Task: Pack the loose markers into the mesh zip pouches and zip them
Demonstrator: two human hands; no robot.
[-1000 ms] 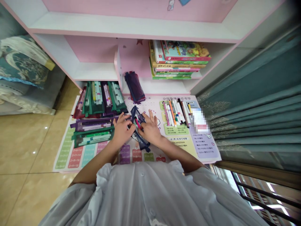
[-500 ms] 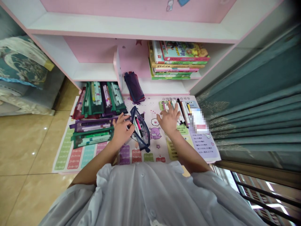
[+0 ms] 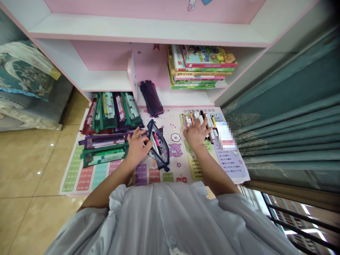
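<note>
The left hand [image 3: 137,149] sits half curled against the left edge of a navy mesh pouch [image 3: 159,152], fingers touching it, though I cannot tell whether it grips. The pouch lies slanted on a printed mat [image 3: 175,122], with pens [image 3: 156,143] inside. The right hand [image 3: 195,134] is open, fingers spread, on a row of markers [image 3: 202,122], holding none that I can see. Filled green and purple pouches [image 3: 106,140] are stacked just left of the left hand, and a flat navy pouch [image 3: 151,99] lies on a shelf [image 3: 177,97]
</note>
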